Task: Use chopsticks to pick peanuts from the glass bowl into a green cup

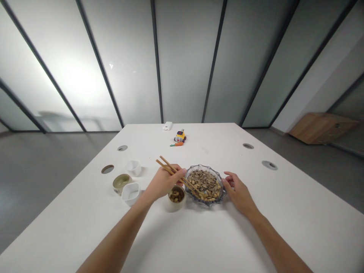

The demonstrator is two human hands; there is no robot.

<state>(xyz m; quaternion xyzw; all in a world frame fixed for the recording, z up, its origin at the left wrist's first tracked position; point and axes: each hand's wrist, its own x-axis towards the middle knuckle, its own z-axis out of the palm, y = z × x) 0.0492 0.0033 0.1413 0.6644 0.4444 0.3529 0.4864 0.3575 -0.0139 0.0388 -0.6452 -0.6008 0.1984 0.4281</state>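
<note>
My left hand (167, 180) is closed around a pair of wooden chopsticks (165, 165). Their tips reach down into the mixed food at the front left of a clear, scalloped glass bowl (209, 204). Striped sunflower seeds (204, 178) fill most of the bowl, with pale tan nuts (212, 195) along the front. At the right rim, my right hand (236, 189) is open, its thumb against the glass and its fingers loosely bent. Just below my left hand stands a small cream cup (175, 206) holding brownish curved nuts (176, 194).
Left of my left hand are an olive-green cup (121, 182) and two white plastic containers (131, 193), (133, 167). Farther back on the white table (210, 235) lie a yellow toy vehicle (180, 135), an orange carrot-like piece (178, 144) and a white box-shaped object (167, 126).
</note>
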